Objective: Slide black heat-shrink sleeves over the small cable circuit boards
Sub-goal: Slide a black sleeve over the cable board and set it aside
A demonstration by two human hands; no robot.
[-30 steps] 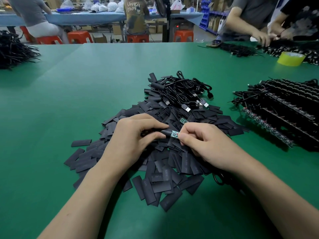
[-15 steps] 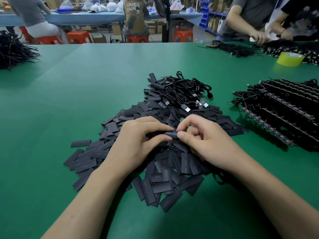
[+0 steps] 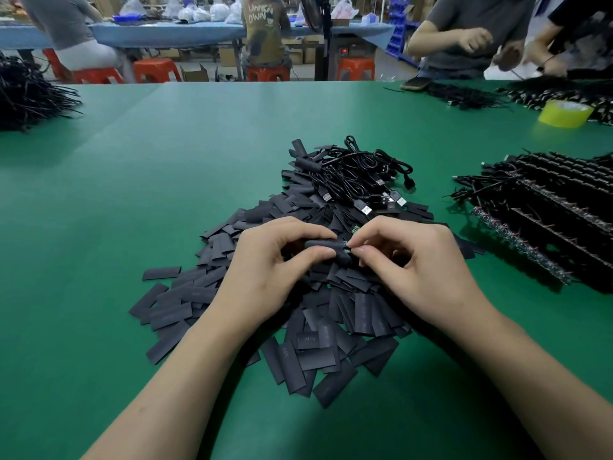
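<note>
A heap of flat black heat-shrink sleeves [image 3: 335, 343] lies on the green table [image 3: 166, 194] in front of me. Above its middle, my left hand [image 3: 268, 270] pinches one black sleeve [image 3: 323, 244] between thumb and forefinger. My right hand [image 3: 414, 263] pinches the small green circuit board [image 3: 347, 246] at the sleeve's right end. Only a sliver of the board shows; the rest sits inside the sleeve. A second green board [image 3: 356, 230] peeks out just above my right forefinger. A tangle of black USB cables [image 3: 361, 177] lies on the far side of the heap.
Rows of black cable assemblies [image 3: 550, 207] are stacked at the right. A yellow tape roll [image 3: 565, 113] stands at the far right. A black cable bundle [image 3: 26, 94] lies at the far left. Other people work at the table's far right corner and at a table behind.
The green board, exposed a second ago, has gone almost wholly into the sleeve. Both hands have drawn together and risen slightly over the heap.
</note>
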